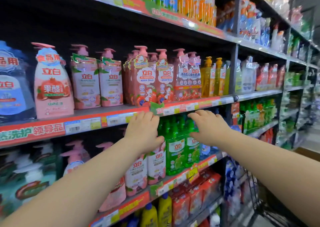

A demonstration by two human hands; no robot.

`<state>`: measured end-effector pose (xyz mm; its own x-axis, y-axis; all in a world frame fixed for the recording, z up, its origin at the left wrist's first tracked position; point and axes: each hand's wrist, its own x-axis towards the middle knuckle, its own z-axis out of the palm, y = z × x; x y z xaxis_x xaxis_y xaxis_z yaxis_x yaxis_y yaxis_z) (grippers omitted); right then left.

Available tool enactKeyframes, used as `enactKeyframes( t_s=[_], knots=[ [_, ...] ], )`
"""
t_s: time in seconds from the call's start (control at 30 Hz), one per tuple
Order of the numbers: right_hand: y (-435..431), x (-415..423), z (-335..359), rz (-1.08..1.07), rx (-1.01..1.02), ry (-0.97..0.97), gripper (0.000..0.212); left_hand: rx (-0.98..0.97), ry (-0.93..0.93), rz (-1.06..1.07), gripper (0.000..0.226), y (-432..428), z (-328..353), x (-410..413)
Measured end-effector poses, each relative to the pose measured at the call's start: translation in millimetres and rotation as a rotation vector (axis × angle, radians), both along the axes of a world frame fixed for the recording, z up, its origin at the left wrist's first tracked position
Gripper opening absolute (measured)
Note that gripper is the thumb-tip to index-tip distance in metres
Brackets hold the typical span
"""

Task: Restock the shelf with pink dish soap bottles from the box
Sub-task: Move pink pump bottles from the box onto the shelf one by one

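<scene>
At the centre of the frame, the left hand (144,131) lies over the tops of the pink dish soap bottles (147,169) on the lower shelf (174,180), fingers together and curled down, thumb against a bottle's shoulder; whether it truly grips one I cannot tell. Just to its right, the right hand (208,127) is spread flat, palm down, over the caps of the green bottles (181,147), holding nothing. More pink pump bottles (97,81) stand on the shelf above, left of centre.
</scene>
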<state>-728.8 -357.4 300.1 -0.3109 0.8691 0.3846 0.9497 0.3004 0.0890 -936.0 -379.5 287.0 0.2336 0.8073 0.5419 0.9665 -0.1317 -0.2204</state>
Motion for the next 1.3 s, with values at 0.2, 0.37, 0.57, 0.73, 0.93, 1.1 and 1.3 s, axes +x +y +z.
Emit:
enactKeyframes(
  t_s=[0.2, 0.37, 0.57, 0.73, 0.93, 1.1, 1.3],
  knots=[
    [-42.0, 121.3, -18.5, -0.124, -0.052, -0.027, 0.066, -0.105, -0.038, -0.11, 0.062, -11.1, -25.8, 122.4],
    [-86.0, 231.3, -32.8, -0.24, -0.088, -0.032, 0.067, -0.17, -0.038, -0.219, 0.063, -30.8, -48.8, 237.5],
    [-130.5, 339.6, -57.2, -0.362, -0.097, -0.02, 0.066, -0.248, -0.028, -0.347, 0.059, -51.2, -67.0, 355.5],
    [-148.0, 409.5, -72.1, -0.476, -0.124, 0.03, 0.065, -0.255, 0.014, -0.444, 0.057, -51.8, -78.7, 433.3],
    [-138.2, 478.1, -93.8, -0.59, -0.143, 0.04, 0.062, -0.308, 0.009, -0.542, 0.056, -20.4, -99.9, 514.6],
    [-97.7, 536.8, -102.2, -0.657, -0.174, 0.061, 0.06, -0.335, -0.004, -0.609, 0.065, 31.2, -120.5, 581.9],
    [-27.9, 601.0, -106.5, -0.713, -0.193, 0.076, 0.057, -0.383, -0.015, -0.646, 0.069, 110.6, -133.6, 651.6]
  ],
)
